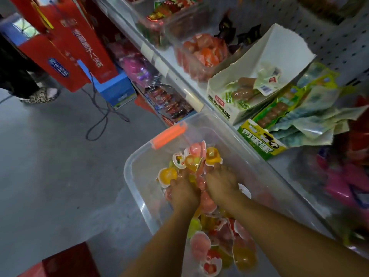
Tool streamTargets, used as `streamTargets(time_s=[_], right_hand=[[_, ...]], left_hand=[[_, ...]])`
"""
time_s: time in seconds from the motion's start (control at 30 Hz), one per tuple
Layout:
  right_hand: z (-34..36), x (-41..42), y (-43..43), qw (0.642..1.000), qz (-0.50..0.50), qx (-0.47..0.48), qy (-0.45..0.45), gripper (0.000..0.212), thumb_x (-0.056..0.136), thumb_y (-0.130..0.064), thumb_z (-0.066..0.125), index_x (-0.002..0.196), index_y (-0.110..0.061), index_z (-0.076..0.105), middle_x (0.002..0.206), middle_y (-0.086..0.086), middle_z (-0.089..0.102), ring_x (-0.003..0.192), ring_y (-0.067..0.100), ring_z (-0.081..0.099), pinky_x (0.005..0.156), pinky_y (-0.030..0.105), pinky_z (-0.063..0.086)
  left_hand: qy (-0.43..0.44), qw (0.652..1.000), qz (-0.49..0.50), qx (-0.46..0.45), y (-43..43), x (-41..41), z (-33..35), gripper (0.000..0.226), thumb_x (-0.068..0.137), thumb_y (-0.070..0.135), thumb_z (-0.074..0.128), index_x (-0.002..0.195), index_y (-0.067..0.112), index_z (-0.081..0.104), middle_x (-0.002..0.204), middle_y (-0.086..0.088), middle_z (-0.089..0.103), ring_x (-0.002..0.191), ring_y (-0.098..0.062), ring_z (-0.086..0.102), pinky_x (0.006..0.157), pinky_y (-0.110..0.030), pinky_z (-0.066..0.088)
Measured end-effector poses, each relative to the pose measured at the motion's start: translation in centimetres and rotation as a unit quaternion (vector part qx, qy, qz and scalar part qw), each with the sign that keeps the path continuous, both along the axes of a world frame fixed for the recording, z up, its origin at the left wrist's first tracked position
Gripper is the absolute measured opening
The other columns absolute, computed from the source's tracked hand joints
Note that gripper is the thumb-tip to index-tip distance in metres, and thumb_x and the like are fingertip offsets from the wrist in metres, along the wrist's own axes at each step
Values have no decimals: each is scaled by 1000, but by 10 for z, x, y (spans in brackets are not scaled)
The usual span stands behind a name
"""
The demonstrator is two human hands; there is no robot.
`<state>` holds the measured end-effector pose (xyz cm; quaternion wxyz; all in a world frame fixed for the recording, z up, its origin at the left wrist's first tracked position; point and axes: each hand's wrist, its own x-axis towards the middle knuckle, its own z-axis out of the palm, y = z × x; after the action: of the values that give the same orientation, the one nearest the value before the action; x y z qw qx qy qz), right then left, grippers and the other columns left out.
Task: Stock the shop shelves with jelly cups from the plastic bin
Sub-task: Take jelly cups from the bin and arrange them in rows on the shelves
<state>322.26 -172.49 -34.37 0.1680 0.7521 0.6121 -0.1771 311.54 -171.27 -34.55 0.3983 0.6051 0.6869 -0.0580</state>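
Observation:
A clear plastic bin (137, 188) with an orange latch (169, 134) sits on the floor against the shelf, holding several jelly cups (199, 160) in yellow, orange, pink and green. Both my hands are down inside the bin, side by side among the cups. My left hand (182, 189) has its fingers curled into the pile beside a yellow cup (167, 175). My right hand (221, 180) reaches in with its fingertips at a yellow cup (213, 156). The image is blurred, so what each hand grips is unclear. A clear tub of orange jelly cups (203, 50) stands on the shelf above.
The metal shelf edge (191, 92) runs diagonally right of the bin. On it stand a white sausage carton (239, 100) and a green snack box (263, 140). Red gift bags (75, 41) hang at the left, a cable (103, 112) lies on the floor, and a red crate (65, 262) sits near.

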Motion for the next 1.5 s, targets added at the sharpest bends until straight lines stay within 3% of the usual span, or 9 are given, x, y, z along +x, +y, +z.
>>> streamTargets(time_s=[0.13,0.37,0.47,0.6,0.7,0.83,1.07,1.2,1.5], right_hand=[[20,6,-5,990,-106,-13,88,31,89,-35,61,117,-22,59,121,5,64,111,28,62,90,33,48],[81,11,-51,890,-305,47,335,33,73,-38,78,84,-31,48,83,-15,58,90,18,63,75,32,51],[109,8,-74,831,-389,116,381,48,65,-40,83,98,-24,52,90,-11,59,86,12,60,69,29,51],[146,9,-105,774,-424,192,430,58,65,-33,85,112,-27,52,105,-6,62,96,12,62,78,28,53],[179,17,-129,761,-414,235,442,41,69,-21,84,101,-31,59,95,-9,68,87,10,67,77,28,56],[230,33,-172,752,-404,275,442,33,72,-12,81,92,-31,63,86,-6,73,81,14,70,72,29,55],[306,55,-282,744,-394,344,417,37,66,-25,85,92,-32,61,93,-9,72,89,7,69,87,35,56],[353,61,-362,741,-387,388,389,56,55,-52,78,104,-31,62,97,-10,71,91,6,67,86,38,56],[468,80,-546,701,-390,470,368,50,77,-31,80,119,-24,53,103,-4,66,88,6,65,74,22,57]], left_hand=[[-86,993,21,-78,7,-9,11,70,76,39,77,137,32,43,125,-4,60,113,-30,58,97,-44,49],[-212,971,45,-97,-4,-27,69,57,62,31,79,115,34,60,97,-4,69,85,-29,69,76,-49,59],[-241,966,58,-73,-14,-33,108,39,64,23,78,100,30,64,87,-6,70,78,-28,68,72,-49,60],[-293,955,20,-38,-32,-31,158,32,80,12,75,97,34,58,88,3,63,72,-18,64,54,-22,49],[-315,949,-16,-19,-50,-22,196,41,79,11,75,112,27,58,98,-4,66,65,-15,65,49,-22,49],[-341,938,-68,8,-82,-3,244,36,79,4,74,99,30,62,88,2,69,64,-18,66,57,-32,56],[-372,914,-150,67,-175,23,321,35,77,10,75,102,29,62,87,6,70,74,-18,69,68,-39,59],[-391,899,-182,81,-247,33,363,35,78,9,74,104,29,63,90,2,69,78,-21,70,72,-40,60],[-473,835,-268,86,-404,70,466,37,80,4,72,104,30,64,89,-1,73,73,-15,71,69,-32,60]])
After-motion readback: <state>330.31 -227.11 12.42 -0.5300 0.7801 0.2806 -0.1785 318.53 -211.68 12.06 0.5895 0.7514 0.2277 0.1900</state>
